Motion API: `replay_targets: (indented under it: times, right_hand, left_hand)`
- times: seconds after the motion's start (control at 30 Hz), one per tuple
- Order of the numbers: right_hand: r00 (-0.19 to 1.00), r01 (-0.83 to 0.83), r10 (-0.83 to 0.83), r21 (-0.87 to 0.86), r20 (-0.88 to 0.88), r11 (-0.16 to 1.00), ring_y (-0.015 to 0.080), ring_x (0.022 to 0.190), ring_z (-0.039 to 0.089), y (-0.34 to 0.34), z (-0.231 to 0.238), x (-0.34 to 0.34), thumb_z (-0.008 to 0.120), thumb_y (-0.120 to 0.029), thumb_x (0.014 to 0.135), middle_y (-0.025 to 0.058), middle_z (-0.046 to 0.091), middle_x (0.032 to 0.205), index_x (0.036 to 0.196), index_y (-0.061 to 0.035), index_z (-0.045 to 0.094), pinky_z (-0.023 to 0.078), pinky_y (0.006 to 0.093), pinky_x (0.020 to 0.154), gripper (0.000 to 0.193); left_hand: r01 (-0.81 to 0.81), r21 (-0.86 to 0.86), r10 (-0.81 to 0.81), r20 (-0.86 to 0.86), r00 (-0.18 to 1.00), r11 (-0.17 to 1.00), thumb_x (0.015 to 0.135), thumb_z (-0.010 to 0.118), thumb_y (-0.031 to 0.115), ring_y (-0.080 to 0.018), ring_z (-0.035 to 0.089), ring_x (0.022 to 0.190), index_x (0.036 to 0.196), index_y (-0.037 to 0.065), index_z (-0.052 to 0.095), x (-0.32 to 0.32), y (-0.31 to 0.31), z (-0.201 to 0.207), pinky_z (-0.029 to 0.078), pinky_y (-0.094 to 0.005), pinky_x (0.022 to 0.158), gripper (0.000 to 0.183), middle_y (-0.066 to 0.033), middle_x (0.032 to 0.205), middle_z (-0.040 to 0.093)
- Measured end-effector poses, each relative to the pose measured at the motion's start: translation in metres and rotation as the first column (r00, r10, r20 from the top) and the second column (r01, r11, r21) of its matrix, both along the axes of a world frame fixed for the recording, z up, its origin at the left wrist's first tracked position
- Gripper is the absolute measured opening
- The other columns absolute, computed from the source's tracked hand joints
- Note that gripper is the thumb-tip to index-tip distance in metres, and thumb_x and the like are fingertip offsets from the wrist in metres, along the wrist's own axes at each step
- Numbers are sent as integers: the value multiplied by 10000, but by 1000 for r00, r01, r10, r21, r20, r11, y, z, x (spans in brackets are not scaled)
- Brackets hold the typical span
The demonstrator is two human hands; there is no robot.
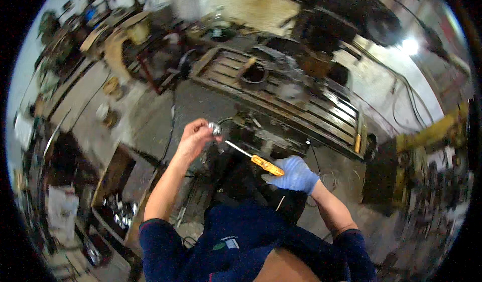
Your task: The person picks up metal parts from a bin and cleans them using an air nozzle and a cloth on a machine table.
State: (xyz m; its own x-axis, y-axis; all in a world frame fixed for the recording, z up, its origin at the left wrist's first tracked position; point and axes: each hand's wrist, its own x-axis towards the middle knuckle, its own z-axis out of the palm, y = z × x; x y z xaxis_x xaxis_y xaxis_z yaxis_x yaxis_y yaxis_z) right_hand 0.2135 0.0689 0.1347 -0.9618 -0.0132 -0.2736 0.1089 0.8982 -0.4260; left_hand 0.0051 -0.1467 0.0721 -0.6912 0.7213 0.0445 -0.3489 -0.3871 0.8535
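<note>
The left hand (pixel 195 137) is bare and lifted up in front of the person, just left of the middle of the picture. Its fingers are pinched shut on a small shiny metal part (pixel 215 128), which sits at the fingertips, at about 2 o'clock from the hand. The right hand (pixel 296 174) wears a pale blue glove and is at about 4 o'clock from the left hand. Its fingers are closed around the orange handle of a screwdriver (pixel 253 158). The thin metal shaft of the screwdriver points up and left, toward 10 o'clock, and its tip is just beside the shiny part, a little below it. The picture is too blurry to tell if the tip touches the part. Both arms have dark blue sleeves pushed up past the elbows. Behind the hands, at 12 o'clock, is a big slotted metal machine table (pixel 296 104) with a dark ring (pixel 254 76) lying on it. Far over at 9 o'clock is a long workbench (pixel 75 101) with small things on it. At 7 o'clock is an open box (pixel 118 214) with shiny bits inside.
</note>
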Motion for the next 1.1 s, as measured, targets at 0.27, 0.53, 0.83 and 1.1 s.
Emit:
replay_targets:
  times: [0.27, 0.53, 0.83, 1.1]
  right_hand:
    - [985, 121, -130, 81, 112, 989, 364, 637, 591, 44, -4, 22, 485, -586, 721, 205, 590, 658, 672, -68, 648, 465, 435, 594, 545]
    - [757, 426, -585, -459, -290, 780, 183, 671, 640, 160, -37, 22, 709, -357, 698, 94, 664, 740, 834, -79, 677, 491, 305, 616, 311]
    - [653, 726, -737, -132, -177, 675, 339, 714, 605, 198, -172, 38, 623, -522, 689, 175, 625, 740, 807, -72, 658, 478, 381, 650, 466]
    - [564, 756, -802, -270, -195, 597, 312, 835, 619, 157, -111, 80, 601, -526, 707, 170, 640, 864, 912, -51, 662, 474, 361, 739, 521]
  left_hand:
    - [182, -353, -231, -103, 967, 918, 723, 551, -11, -113, 537, 673, 770, 46, 482, -5, 86, -31, 435, -236, 609, 102, -3, 702, 515]
    - [-250, -433, -352, -883, 309, 866, 708, 554, 43, -263, 577, 668, 807, 2, 540, -23, 216, 11, 460, -339, 630, 108, -125, 702, 566]
    - [-499, -234, -314, -946, -82, 834, 718, 627, 176, -302, 573, 780, 911, 118, 624, -22, 325, 2, 424, -393, 785, 202, -84, 826, 608]
    - [-511, -159, -217, -975, -56, 845, 724, 611, 157, -272, 594, 758, 853, 85, 618, -51, 343, -20, 440, -383, 733, 148, -97, 831, 629]
